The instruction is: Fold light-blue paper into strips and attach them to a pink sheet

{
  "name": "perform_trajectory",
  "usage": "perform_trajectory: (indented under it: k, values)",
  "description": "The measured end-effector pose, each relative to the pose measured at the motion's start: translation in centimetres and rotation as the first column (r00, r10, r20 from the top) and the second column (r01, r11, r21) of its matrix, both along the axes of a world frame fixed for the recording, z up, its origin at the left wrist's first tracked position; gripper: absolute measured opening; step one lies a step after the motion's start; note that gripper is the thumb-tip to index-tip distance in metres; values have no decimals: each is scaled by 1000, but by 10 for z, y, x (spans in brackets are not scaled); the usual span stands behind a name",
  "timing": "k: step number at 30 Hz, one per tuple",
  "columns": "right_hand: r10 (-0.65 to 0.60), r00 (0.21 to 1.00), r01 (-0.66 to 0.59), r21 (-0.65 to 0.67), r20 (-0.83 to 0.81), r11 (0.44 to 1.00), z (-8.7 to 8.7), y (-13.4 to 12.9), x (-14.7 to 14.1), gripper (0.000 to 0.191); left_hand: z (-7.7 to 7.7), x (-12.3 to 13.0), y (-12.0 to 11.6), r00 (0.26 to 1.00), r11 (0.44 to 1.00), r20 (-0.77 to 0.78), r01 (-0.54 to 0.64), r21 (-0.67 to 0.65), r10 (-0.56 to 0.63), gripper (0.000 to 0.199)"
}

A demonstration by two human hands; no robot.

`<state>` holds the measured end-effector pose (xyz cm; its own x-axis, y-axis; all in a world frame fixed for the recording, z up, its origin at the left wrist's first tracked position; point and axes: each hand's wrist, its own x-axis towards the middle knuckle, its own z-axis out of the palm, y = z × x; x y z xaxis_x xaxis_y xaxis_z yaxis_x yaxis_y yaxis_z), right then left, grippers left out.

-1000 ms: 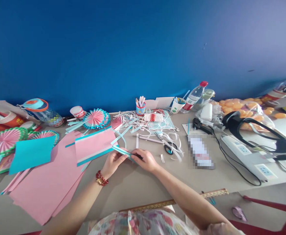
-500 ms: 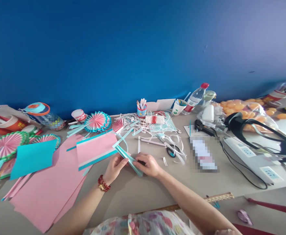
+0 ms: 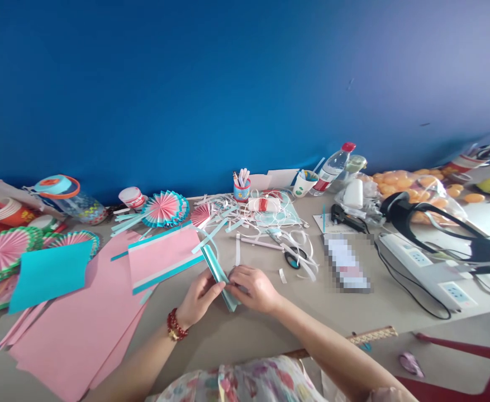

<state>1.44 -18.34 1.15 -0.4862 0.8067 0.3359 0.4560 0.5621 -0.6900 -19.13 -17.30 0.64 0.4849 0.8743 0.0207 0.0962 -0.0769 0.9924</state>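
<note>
A: What have you got between your hands?

B: A narrow, pale aqua strip of folded paper (image 3: 214, 261), its layers running lengthwise. It slants just right of my landmark, the flat pink paper panel with teal and white bands (image 3: 165, 255), and its near end points back toward me.

A: How is your left hand?

B: My left hand (image 3: 198, 298) is right of the panel and nearer me than it. Thumb and fingers are drawn together in a pinch on the strip's side. A bracelet of dark red round beads (image 3: 177, 325) circles that wrist, also nearer me than the panel.

A: And your right?

B: My right hand (image 3: 255, 287) is farther right of the panel, across the strip. Its fingers are curled in, thumb and fingertips gripping the paper with hardly any gap; some fingertips are hidden.

A: What lies around?

B: Just beyond the panel is a round, pleated pink paper rosette with teal edges (image 3: 166, 209). Large plain pink paper sheets (image 3: 77, 329) reach from under the panel toward me, and a smooth teal paper rectangle (image 3: 52, 273) lies to its left. Well off to the panel's right are dark-handled scissors (image 3: 296, 258); farther right and beyond is a clear plastic bottle with a red cap (image 3: 332, 169).
</note>
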Motion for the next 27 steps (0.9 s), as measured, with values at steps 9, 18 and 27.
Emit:
perform_trajectory:
  k: [9, 18, 27]
  values:
    - [-133, 967, 25, -439, -216, 898, 23, -1, -3, 32, 9, -2, 0, 985, 983, 5, 171, -72, -171, 26]
    - [-151, 833, -238, -592, -531, 770, 14, 2, -23, 39, 7, -10, 1, 953, 944, 37, 303, -130, -301, 31]
    - [-287, 785, -132, -601, -549, 788, 7, 9, -18, 36, 13, -2, 5, 989, 983, -41, 135, -127, -142, 36]
